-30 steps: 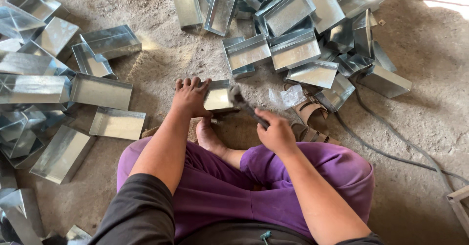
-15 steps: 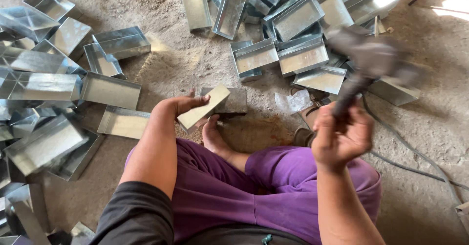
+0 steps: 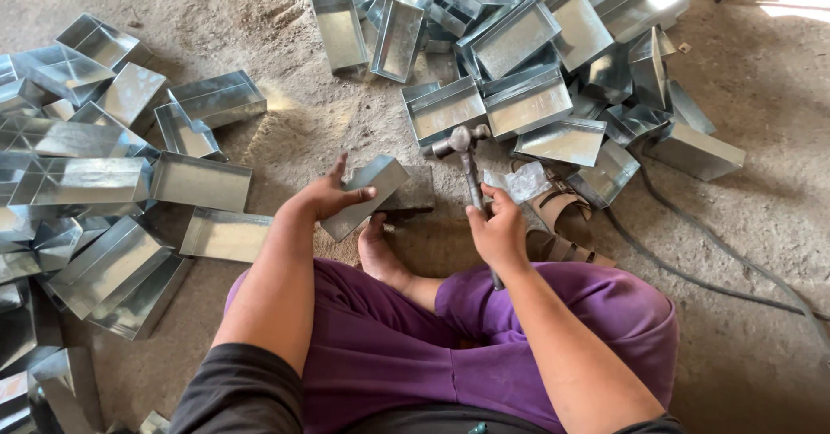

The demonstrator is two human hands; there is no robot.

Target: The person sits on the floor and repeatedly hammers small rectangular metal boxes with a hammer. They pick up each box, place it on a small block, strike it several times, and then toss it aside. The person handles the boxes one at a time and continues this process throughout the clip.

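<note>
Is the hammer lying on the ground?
No, the right hand grips the hammer by its handle, holding its head up above the dirt floor.

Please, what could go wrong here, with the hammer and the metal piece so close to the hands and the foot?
1. The left hand holds the metal piece near the hammer; a missed blow could hit its fingers.
2. The bare foot lies beside the block, so a falling piece or hammer might strike it.
3. The sheet's thin edges could cut the bare hand.

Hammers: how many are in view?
1. A metal-headed hammer is held upright in the right hand, above the dark block. Others may be hidden among the piled tins.
</note>
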